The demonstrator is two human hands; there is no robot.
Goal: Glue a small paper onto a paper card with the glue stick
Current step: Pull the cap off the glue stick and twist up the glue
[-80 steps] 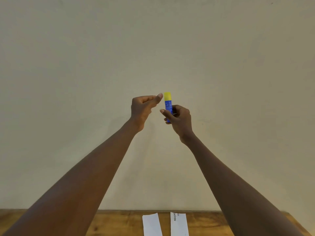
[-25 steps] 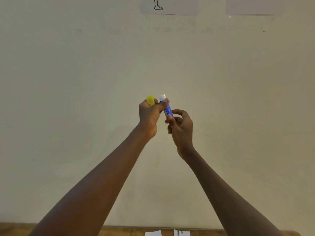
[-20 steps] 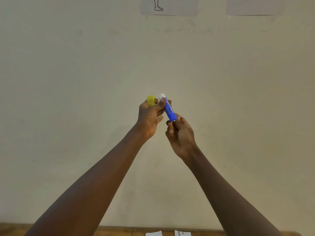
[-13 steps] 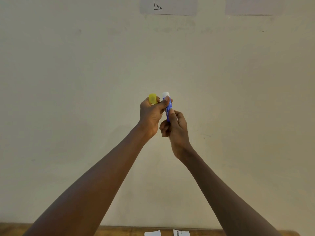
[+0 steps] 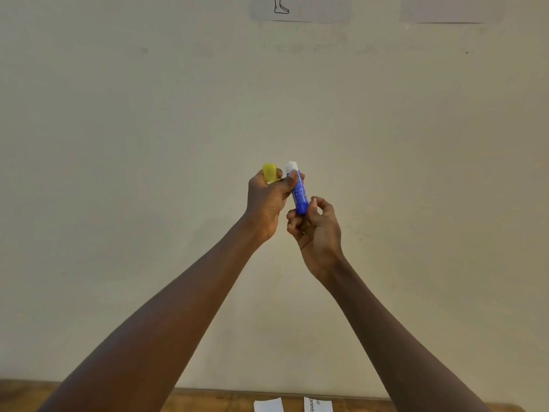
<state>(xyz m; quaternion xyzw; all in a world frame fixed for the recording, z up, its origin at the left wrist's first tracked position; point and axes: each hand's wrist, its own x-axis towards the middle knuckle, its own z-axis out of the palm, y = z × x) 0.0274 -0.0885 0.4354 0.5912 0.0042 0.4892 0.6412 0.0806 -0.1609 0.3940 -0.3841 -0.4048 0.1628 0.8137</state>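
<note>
I hold the blue glue stick (image 5: 299,192) up in front of the wall, uncapped, its white tip pointing up. My left hand (image 5: 266,203) pinches the stick's upper part with thumb and finger and keeps the yellow cap (image 5: 269,172) tucked in its fingers. My right hand (image 5: 316,230) grips the stick's blue base from below. Two white paper pieces lie on the wooden table at the bottom edge: a plain small paper (image 5: 268,405) and a paper card with print (image 5: 318,404).
A beige wall (image 5: 118,144) fills most of the view. Two sheets hang at the top, one with a drawn foot (image 5: 300,8) and one blank (image 5: 451,8). Only the wooden table's far edge (image 5: 208,399) shows.
The yellow cap came off the glue stick and went into my left hand. Since half a second ago my right hand has slid down to the stick's base, with its fingers turning there.
</note>
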